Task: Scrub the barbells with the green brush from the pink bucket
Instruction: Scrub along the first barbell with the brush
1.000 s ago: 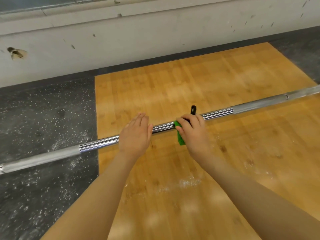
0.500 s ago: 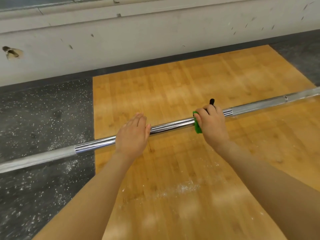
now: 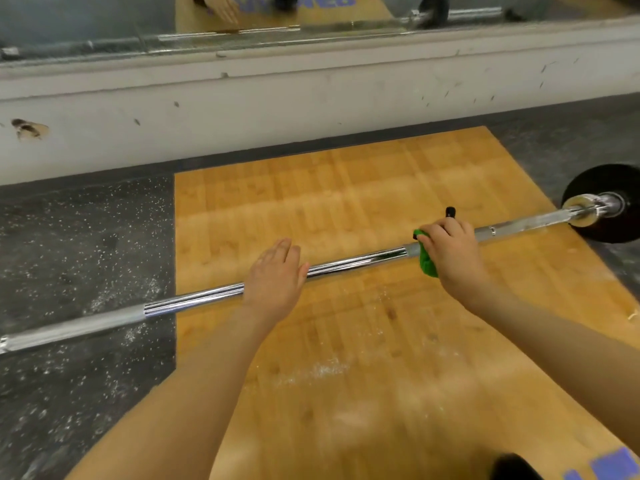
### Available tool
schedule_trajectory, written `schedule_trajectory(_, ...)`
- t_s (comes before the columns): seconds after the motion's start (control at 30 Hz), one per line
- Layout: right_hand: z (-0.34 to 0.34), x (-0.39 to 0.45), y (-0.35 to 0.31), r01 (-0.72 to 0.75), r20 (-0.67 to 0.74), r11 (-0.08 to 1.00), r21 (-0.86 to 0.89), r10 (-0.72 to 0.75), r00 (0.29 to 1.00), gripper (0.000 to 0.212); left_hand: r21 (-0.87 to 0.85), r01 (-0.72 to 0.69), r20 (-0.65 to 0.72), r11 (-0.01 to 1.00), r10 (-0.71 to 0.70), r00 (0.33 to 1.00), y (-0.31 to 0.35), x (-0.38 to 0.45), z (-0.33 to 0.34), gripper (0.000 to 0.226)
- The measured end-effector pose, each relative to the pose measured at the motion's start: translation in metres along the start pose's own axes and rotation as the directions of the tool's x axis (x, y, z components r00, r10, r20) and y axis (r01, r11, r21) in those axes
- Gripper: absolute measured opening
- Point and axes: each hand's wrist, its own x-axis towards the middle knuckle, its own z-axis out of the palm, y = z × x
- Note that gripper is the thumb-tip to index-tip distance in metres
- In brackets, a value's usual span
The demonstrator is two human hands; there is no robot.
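A long chrome barbell point(image 3: 356, 261) lies across the wooden platform, running from lower left to upper right. My left hand point(image 3: 273, 278) rests flat on the smooth middle of the shaft, fingers straight. My right hand point(image 3: 450, 251) grips the green brush point(image 3: 427, 263), pressing it against the grey knurled section to the right of the smooth part. The brush's black handle tip point(image 3: 450, 212) sticks out beyond my fingers. The pink bucket is not in view.
A black weight plate point(image 3: 609, 206) sits on the bar's right end. The wooden platform point(image 3: 346, 188) is bordered by dark speckled rubber floor point(image 3: 76, 230) on the left. A white wall base point(image 3: 242, 109) with a mirror above runs along the far side.
My right hand slid the brush rightward along the bar, from the smooth middle onto the knurled section. My left hand stayed put. The view tilted up, showing the mirror and the weight plate.
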Motion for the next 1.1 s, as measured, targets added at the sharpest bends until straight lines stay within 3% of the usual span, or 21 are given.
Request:
schedule_trajectory(0.1,0.008,-0.02,0.011,-0.126,0.007,0.989,0.079,0.125,0.992,0.012,-0.026,0.012,0.021,1.0,-0.011,1.0,0.025,0.004,0.011,0.051)
schedule_trajectory(0.2,0.032,-0.021,0.011,-0.206,0.072,0.954,0.216,0.194,0.978,0.029,-0.015,0.059,0.038,0.998,-0.059,0.998,0.045,0.015,0.029,0.051)
schedule_trajectory(0.3,0.049,-0.007,0.0,-0.158,0.077,0.938,0.309,0.141,0.987,0.034,-0.04,0.132,0.023,0.99,-0.131,0.991,0.058,0.028,0.046,0.051)
schedule_trajectory(0.47,0.077,0.012,-0.016,-0.06,0.12,0.916,0.396,0.013,0.993,0.019,-0.069,0.247,-0.015,0.967,-0.248,0.969,0.077,0.043,0.068,0.05)
schedule_trajectory(0.6,0.098,0.014,-0.022,0.039,0.175,0.896,0.442,-0.129,0.976,0.04,-0.068,0.331,-0.071,0.941,-0.336,0.939,0.083,0.047,0.079,0.053)
schedule_trajectory(0.73,0.109,0.011,-0.027,0.127,0.138,0.923,0.363,-0.188,0.972,0.034,-0.071,0.333,-0.149,0.94,-0.34,0.929,0.082,0.049,0.086,0.062)
schedule_trajectory(0.8,0.112,0.01,-0.023,0.194,0.152,0.934,0.3,-0.247,0.957,0.046,-0.068,0.343,-0.167,0.937,-0.35,0.922,0.082,0.048,0.087,0.061)
schedule_trajectory(0.97,0.113,0.008,-0.005,0.258,0.182,0.929,0.264,-0.311,0.933,0.047,-0.071,0.368,-0.136,0.927,-0.375,0.917,0.085,0.046,0.086,0.067)
schedule_trajectory(1.1,0.114,0.002,0.008,0.289,0.117,0.924,0.25,-0.325,0.939,0.042,-0.088,0.36,-0.142,0.929,-0.37,0.918,0.088,0.041,0.084,0.065)
